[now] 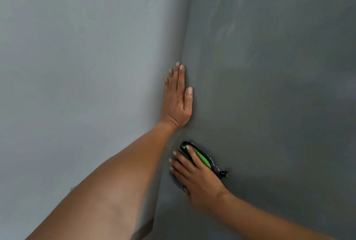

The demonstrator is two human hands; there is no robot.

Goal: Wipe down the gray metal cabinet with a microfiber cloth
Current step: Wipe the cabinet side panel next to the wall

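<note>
Two hands on the cabinet [269, 105]: left [178, 97] flat, right [194, 176] pressing the cloth [202, 158], straight-fingered, beside the wall [77, 66].

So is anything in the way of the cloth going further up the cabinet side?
Yes: the left hand lies flat on the cabinet directly above the cloth pressed by the right hand.

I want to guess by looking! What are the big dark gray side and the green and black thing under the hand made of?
The cabinet side looks like painted metal: flat, matte, with faint smears, though the picture alone can't prove metal. The cloth under the right hand looks like soft fabric, green with a black fuzzy edge and a dangling corner.
</note>
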